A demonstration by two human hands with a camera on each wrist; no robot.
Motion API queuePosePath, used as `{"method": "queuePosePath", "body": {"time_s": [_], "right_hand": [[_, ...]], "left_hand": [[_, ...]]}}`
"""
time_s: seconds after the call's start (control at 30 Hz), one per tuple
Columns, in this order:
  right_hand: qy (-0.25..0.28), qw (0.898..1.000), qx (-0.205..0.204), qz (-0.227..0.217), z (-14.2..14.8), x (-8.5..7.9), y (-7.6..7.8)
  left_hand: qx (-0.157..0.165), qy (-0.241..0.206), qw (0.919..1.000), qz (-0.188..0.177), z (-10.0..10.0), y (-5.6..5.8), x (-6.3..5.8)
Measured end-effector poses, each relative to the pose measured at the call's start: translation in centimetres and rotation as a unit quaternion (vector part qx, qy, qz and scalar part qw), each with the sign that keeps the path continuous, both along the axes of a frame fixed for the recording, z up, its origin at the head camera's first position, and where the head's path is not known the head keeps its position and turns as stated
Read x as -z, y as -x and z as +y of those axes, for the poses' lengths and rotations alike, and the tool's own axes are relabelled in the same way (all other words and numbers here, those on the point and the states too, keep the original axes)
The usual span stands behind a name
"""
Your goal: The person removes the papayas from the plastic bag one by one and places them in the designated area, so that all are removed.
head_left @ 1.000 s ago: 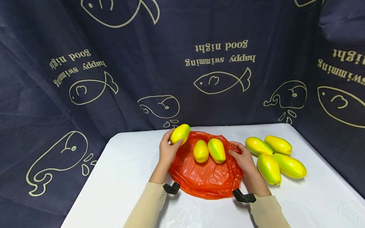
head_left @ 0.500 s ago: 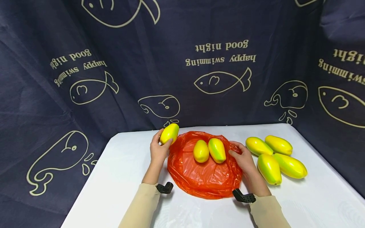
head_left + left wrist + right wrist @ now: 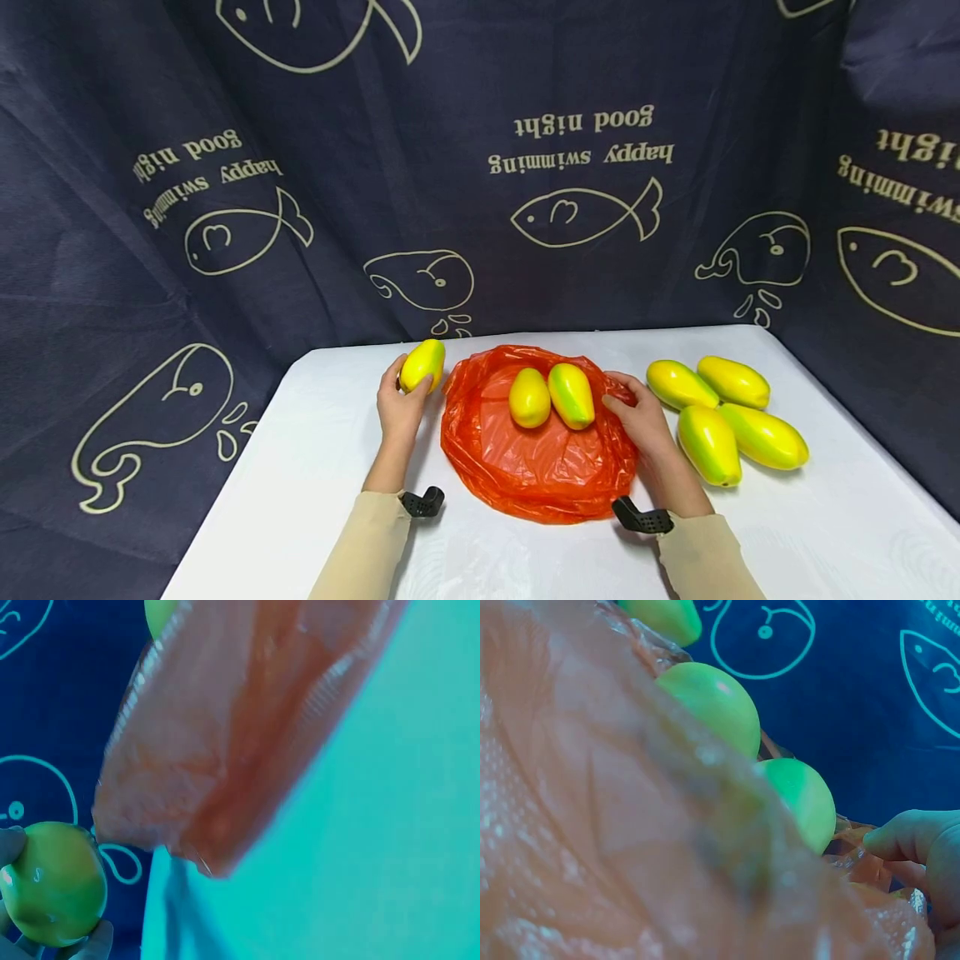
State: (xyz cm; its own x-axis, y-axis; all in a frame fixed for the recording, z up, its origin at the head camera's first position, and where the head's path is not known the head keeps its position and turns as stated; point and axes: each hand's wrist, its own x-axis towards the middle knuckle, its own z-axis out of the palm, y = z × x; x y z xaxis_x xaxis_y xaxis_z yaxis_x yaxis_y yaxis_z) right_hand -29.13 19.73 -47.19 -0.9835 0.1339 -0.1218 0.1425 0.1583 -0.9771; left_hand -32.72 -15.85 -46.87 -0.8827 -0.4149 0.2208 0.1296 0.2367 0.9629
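My left hand (image 3: pixel 401 408) grips a yellow-green papaya (image 3: pixel 423 365), held to the left of a red plastic bag (image 3: pixel 525 487). The left wrist view shows the fingers round that papaya (image 3: pixel 60 885), apart from the bag. Two papayas, one yellow (image 3: pixel 529 398) and one with a green stripe (image 3: pixel 572 396), lie side by side on the bag's open middle. At the bag's right rim, my right hand (image 3: pixel 647 421) pinches the film; the right wrist view shows the thumb (image 3: pixel 900 836) on it, though the bag partly hides the fingers.
Several more papayas (image 3: pixel 707 446) lie grouped on the white table (image 3: pixel 300 492), right of my right hand. A dark blue curtain (image 3: pixel 480 283) with fish and whale drawings hangs behind the table and along its sides.
My left hand has carried its papaya leftward from the bag's upper left edge, dropping slightly in the last half second. My right hand and the two papayas on the bag have stayed put.
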Motion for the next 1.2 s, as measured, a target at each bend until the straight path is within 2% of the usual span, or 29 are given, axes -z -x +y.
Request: {"method": "queuePosePath", "body": {"time_s": [0.57, 0.9, 1.2], "right_hand": [[0.010, 1.000, 0.002, -0.006, 0.1, 0.0, -0.1], [0.006, 1.000, 0.003, -0.005, -0.1, 0.0, -0.1], [-0.001, 1.000, 0.005, -0.006, 0.0, 0.1, -0.1]], "left_hand": [[-0.029, 0.029, 0.9981, -0.046, -2.1, -0.3, 1.8], [-0.021, 0.028, 0.9976, -0.060, -2.8, -0.3, 2.3], [-0.014, 0.050, 0.9967, -0.063, -2.6, 0.0, 2.5]]}}
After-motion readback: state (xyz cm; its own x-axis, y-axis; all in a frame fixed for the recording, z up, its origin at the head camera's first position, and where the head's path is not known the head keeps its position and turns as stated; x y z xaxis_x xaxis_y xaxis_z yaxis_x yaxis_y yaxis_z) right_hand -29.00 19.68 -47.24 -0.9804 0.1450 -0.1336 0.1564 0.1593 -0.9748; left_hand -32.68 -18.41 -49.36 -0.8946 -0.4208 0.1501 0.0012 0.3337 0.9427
